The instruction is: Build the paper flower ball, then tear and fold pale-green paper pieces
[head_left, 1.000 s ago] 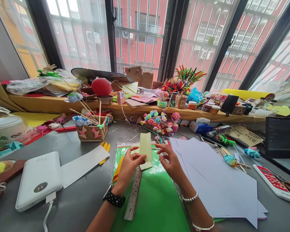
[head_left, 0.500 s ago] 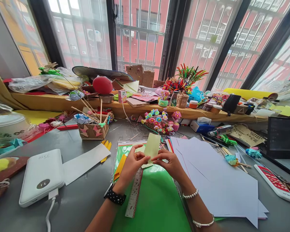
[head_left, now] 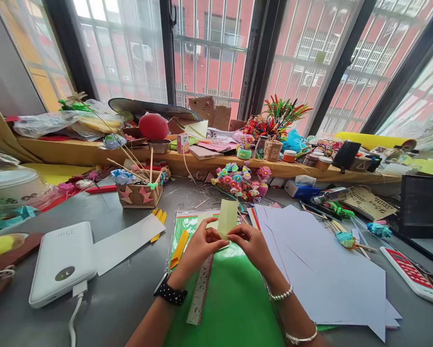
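Note:
A small pale yellow-green strip of paper [head_left: 227, 217] stands up between my two hands, with a lengthwise crease showing. My left hand [head_left: 199, 246] pinches its lower left edge between thumb and fingers. At the lower right corner, my right hand [head_left: 251, 243] pinches it too. More pale paper lies partly hidden behind the left fingers. Under both hands is a green sheet in a clear sleeve [head_left: 234, 299]. A patterned ruler [head_left: 201, 294] rests on it beside my left wrist, and a folded orange paper piece [head_left: 179, 249] lies left of that hand.
White paper sheets [head_left: 332, 270] spread to the right, near a red-and-white calculator [head_left: 413, 274]. On the left are a white power bank [head_left: 63, 262], a white paper strip [head_left: 129, 245] and a cardboard box [head_left: 138, 195] with sticks. Crocheted flowers [head_left: 234, 180] stand behind my hands.
My right hand has shifted slightly lower on the paper's right side. The strip looks narrower, with its crease more marked. Both hands still pinch it.

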`<state>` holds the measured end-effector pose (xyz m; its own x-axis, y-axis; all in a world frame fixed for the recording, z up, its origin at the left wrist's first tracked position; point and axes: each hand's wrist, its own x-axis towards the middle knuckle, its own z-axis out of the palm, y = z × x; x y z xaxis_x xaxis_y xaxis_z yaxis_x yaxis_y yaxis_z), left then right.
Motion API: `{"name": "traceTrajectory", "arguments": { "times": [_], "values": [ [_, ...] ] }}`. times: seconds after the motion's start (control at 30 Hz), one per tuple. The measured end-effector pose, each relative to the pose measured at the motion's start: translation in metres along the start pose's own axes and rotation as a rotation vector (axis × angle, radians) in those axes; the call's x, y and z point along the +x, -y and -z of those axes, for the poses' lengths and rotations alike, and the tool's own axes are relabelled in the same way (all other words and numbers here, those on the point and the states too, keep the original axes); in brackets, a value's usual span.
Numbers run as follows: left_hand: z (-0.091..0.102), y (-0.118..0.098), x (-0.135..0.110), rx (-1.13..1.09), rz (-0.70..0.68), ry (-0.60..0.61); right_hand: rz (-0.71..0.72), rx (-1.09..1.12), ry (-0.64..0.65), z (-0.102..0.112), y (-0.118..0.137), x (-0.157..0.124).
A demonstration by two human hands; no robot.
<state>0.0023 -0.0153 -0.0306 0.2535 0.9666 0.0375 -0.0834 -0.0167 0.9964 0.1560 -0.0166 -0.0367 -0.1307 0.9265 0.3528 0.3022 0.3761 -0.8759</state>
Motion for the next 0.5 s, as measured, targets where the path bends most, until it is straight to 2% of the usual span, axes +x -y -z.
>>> {"name": "traceTrajectory", "arguments": {
  "times": [0.13,0.33,0.5],
  "values": [
    [-0.0013,0.0006,0.0005,0.030,-0.003,0.006,0.010,-0.039,0.005,-0.0019,0.0022,-0.0012],
    [-0.0030,-0.0001,0.0006,-0.091,0.047,0.046,0.026,-0.040,0.000,-0.0048,-0.0015,-0.0023],
    [-0.0038,-0.0017,0.0000,-0.150,0.093,0.028,0.047,-0.059,-0.011,-0.0065,0.0000,-0.0034]
  ]
}}
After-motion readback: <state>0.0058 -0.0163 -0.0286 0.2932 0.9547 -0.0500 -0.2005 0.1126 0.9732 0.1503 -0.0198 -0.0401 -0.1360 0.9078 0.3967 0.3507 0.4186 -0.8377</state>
